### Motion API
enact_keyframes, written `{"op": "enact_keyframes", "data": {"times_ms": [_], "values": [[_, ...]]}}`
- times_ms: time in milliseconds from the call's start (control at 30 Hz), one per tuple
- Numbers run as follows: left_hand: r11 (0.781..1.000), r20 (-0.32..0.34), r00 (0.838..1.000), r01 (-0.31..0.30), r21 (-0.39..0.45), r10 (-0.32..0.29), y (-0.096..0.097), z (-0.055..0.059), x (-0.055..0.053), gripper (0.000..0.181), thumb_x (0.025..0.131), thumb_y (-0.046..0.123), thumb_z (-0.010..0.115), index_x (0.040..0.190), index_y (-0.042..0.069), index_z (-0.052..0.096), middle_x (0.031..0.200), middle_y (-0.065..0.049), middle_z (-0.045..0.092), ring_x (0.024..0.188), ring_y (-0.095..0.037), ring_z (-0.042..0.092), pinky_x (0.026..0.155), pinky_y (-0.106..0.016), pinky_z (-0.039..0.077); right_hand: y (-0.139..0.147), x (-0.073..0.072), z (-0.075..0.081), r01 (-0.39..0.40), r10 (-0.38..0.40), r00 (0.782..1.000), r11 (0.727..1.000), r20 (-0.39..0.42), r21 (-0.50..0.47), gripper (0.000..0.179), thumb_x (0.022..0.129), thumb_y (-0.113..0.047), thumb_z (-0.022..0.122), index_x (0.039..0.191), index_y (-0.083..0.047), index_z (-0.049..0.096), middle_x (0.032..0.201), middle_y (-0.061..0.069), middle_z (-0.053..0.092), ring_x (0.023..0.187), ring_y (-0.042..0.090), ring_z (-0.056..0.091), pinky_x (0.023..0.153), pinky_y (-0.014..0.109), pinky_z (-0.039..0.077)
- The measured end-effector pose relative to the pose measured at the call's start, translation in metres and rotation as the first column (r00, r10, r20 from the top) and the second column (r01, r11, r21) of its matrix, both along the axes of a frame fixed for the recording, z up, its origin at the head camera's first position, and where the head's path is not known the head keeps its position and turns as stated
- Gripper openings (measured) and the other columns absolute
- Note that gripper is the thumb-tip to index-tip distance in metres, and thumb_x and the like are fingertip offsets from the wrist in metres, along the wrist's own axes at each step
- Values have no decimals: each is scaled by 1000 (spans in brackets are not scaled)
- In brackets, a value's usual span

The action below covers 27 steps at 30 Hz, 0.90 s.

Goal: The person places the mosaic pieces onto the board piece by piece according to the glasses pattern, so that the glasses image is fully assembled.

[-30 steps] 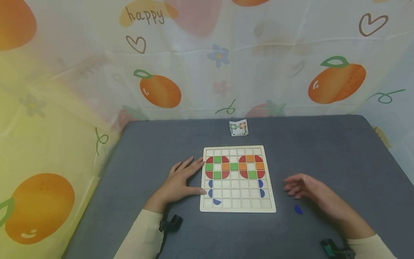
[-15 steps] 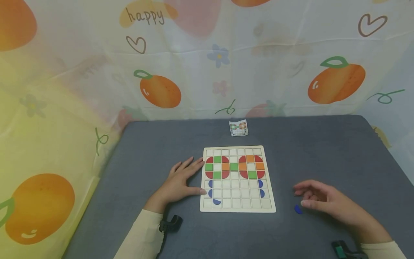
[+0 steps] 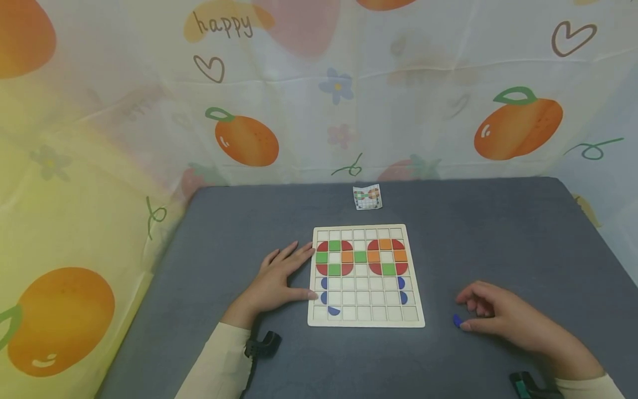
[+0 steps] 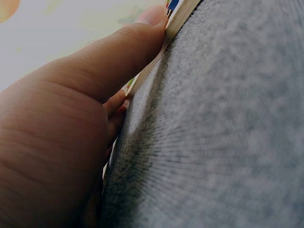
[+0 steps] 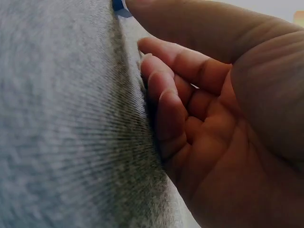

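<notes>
A square pale wooden grid board [image 3: 370,299] lies flat on the table. Red, green, orange and blue pieces fill part of it, including a tilted blue half-round piece [image 3: 334,311] near its lower left. My left hand [image 3: 274,285] is spread at the board's left side, thumb and fingertips touching its edge; the left wrist view shows the thumb [image 4: 128,50] on the rim. Right of the board, my right hand [image 3: 505,316] is low over the table. Its thumb tip touches a loose blue half-round piece [image 3: 457,321], partly covering it. The loosely bent fingers stay apart from the piece.
A small printed paper card [image 3: 368,197] with a coloured grid pattern lies behind the board. Dark grey cloth covers the table [image 3: 239,221]. A patterned curtain [image 3: 299,111] hangs behind the table's far edge. Wrist cameras, one of them dark [image 3: 264,344], sit at both sleeves.
My right hand has drawn back toward the lower right, away from the board, and its thumb has come onto the loose blue piece, which has shifted slightly. My left hand has stayed put.
</notes>
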<state>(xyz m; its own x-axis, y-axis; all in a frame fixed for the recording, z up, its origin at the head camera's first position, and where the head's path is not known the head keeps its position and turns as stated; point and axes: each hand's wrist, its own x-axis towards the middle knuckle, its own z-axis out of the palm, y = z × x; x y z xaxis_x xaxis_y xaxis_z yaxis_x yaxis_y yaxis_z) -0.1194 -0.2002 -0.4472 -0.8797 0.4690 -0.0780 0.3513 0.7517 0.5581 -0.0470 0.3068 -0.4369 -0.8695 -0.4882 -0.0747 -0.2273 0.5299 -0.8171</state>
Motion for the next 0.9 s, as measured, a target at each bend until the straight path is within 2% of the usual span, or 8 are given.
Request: {"op": "enact_keyframes", "data": {"times_ms": [233, 500, 900], "values": [[1000, 0, 1000, 3, 1, -3, 0, 0, 0, 108, 85, 66, 87, 172, 25, 38, 175, 15, 29, 165, -22, 13, 127, -60, 3, -4, 3, -4, 12, -12, 986, 1000, -168, -1, 27, 91, -7, 89, 102, -24, 73, 90, -14, 55, 80, 8, 54, 64, 26, 45], [1000, 2, 1000, 1, -9, 0, 0, -1, 0, 109, 85, 67, 87, 172, 26, 37, 176, 15, 28, 165, -21, 12, 127, -59, 2, -17, 4, -4, 96, -81, 967, 994, -243, 51, 26, 89, -11, 92, 100, -25, 73, 87, -19, 54, 72, 3, 51, 61, 26, 44], [1000, 1, 1000, -1, -15, 1, 0, -2, -1, 108, 85, 68, 86, 172, 27, 36, 176, 16, 28, 165, -21, 12, 127, -59, 2, -29, 4, 0, 95, -60, 960, 989, -273, 116, 24, 91, -11, 89, 95, -29, 74, 89, -23, 55, 78, -1, 53, 65, 27, 48]]}}
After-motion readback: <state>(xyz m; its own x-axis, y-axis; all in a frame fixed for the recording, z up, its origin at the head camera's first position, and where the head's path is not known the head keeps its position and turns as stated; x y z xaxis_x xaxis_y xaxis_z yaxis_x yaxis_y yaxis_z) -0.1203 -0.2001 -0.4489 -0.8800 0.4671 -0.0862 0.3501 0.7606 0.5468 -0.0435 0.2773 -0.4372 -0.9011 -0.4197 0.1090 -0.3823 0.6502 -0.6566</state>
